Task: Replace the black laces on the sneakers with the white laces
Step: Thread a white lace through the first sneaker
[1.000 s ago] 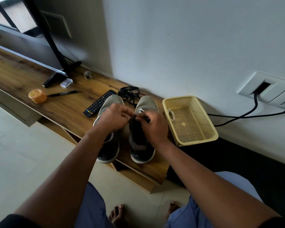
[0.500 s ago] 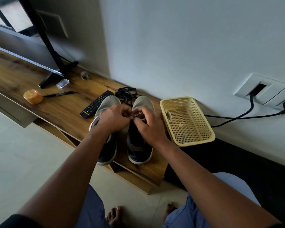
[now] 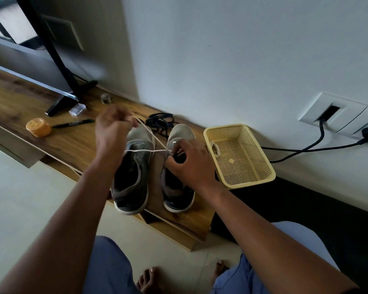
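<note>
While the left hand (image 3: pixel 113 129) pinches the white lace (image 3: pixel 146 150) taut and the right hand (image 3: pixel 190 161) pinches it at the right sneaker (image 3: pixel 179 166), the limp, light cord looks best taken near its stiff tip. Both sneakers lie at the bench's (image 3: pixel 72 143) front edge, toes toward the wall, black laces (image 3: pixel 160 122) behind.

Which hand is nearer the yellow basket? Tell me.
Right. The right hand works at the right sneaker beside the yellow basket; the left hand is raised beyond the left sneaker, farther away.
</note>
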{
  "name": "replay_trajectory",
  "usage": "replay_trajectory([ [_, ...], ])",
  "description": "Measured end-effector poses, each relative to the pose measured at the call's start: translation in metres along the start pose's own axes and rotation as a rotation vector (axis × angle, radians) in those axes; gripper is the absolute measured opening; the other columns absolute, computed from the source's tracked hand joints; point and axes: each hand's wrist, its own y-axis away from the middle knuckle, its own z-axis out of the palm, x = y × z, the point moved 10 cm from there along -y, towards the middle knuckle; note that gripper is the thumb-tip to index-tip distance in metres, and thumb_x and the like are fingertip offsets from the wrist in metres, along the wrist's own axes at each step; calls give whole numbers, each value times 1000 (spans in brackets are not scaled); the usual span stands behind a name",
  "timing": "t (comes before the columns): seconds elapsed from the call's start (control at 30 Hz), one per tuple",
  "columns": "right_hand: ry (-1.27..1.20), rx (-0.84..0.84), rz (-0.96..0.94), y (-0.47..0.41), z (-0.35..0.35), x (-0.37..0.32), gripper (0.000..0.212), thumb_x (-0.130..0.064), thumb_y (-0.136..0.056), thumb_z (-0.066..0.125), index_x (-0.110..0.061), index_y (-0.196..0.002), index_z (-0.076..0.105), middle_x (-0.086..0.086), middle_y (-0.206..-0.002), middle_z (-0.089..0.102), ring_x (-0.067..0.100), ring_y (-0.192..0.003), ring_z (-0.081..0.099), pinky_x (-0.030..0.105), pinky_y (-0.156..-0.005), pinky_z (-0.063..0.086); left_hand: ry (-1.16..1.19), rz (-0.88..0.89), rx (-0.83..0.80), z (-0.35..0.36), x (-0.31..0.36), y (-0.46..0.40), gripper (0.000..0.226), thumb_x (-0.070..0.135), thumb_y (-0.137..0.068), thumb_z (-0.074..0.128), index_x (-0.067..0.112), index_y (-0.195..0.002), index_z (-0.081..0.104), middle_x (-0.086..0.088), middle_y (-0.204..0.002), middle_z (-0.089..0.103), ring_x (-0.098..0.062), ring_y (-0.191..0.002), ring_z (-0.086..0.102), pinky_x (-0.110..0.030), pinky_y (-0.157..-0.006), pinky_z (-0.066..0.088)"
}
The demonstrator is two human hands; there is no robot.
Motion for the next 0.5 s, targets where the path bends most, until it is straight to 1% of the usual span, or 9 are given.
replay_trajectory([
  [0.1,21,24,29,-1,-1,3,20,-50,-73,68,-34,-85,62,-10,-103,47,15,-98,54,33,-81,50,399,-9,10,-25,9,-12,26,-2,-82,49,23,-86,58,-2,-80,65,-21,-73,61,-33,-63,38],
  [0.13,34,28,35,-1,-1,3,22,-50,-72,68,-33,-86,62,-10,-106,45,16,-100,54,31,-79,50,524,-19,-5,-29,12,-14,26,-1,-86,47,23,-87,56,-3,-85,65,-22,-77,63,-33,-65,37],
  [0.2,52,34,38,-1,0,4,24,-50,-72,69,-33,-88,63,-9,-111,41,17,-103,53,28,-75,47,751,-38,-29,-37,17,-15,25,-1,-88,47,22,-87,55,-4,-86,65,-24,-85,66,-33,-73,44],
  [0.27,53,42,35,0,0,3,24,-49,-72,69,-33,-89,64,-9,-112,41,17,-104,52,27,-74,45,911,-34,-53,-42,23,-13,18,3,-82,52,20,-86,58,-3,-82,60,-23,-82,63,-34,-80,49],
  [0.3,48,43,36,1,0,3,24,-49,-72,69,-33,-89,64,-9,-111,41,17,-104,52,27,-74,45,937,-26,-77,-41,27,-11,17,5,-80,53,19,-86,58,-3,-79,57,-21,-77,60,-34,-80,49],
  [0.33,40,41,36,1,-1,3,24,-49,-72,69,-33,-89,63,-9,-111,41,16,-104,52,28,-74,46,911,-21,-107,-39,29,-10,16,5,-80,53,19,-87,58,-2,-76,54,-19,-72,56,-33,-77,48],
  [0.4,25,36,34,2,-1,3,26,-50,-73,66,-35,-94,62,-8,-111,43,16,-103,52,29,-76,48,746,-22,-175,-31,31,-6,17,3,-86,48,17,-88,57,-1,-69,51,-17,-62,48,-29,-65,42],
  [0.47,7,27,31,2,-3,3,35,-50,-75,65,-33,-105,60,-7,-112,44,17,-105,53,30,-79,48,495,-54,-226,-22,25,0,21,6,-93,42,15,-83,58,-3,-63,52,-17,-52,42,-30,-54,27],
  [0.5,-7,18,36,3,-3,5,38,-47,-77,67,-31,-111,58,-6,-114,45,17,-106,53,30,-80,46,347,-86,-245,-18,18,3,24,12,-94,43,14,-77,59,-4,-59,54,-17,-47,40,-31,-51,21],
])
